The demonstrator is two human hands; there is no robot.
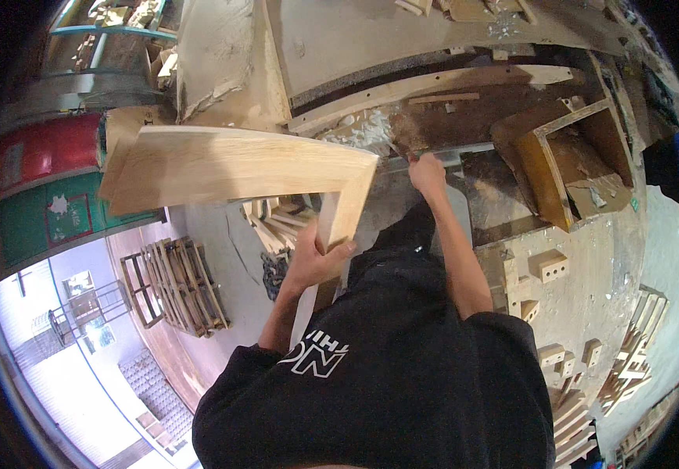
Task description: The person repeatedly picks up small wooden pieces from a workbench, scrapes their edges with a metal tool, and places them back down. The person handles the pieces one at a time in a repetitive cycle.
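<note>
My left hand [305, 261] is closed round the short leg of an L-shaped pale wooden frame piece [238, 166]. Its wide, long board stretches off to the left, raised above the floor. Farther forward, my right hand [428, 173] is closed on a small, thin tool [399, 150] that points at a heap of white paste-like material [367, 130]. Most of the tool is hidden by my fingers, so its exact kind is unclear. The heap lies on the worktop just beyond the corner of the wooden piece.
A long pale wooden rail with holes [433, 87] lies behind the heap. To the right stands an open wooden box [546, 160]. Drilled wooden blocks [550, 266] sit on a board nearer me. Stacked pallets [175, 285] and a red bin [46, 156] are at the left.
</note>
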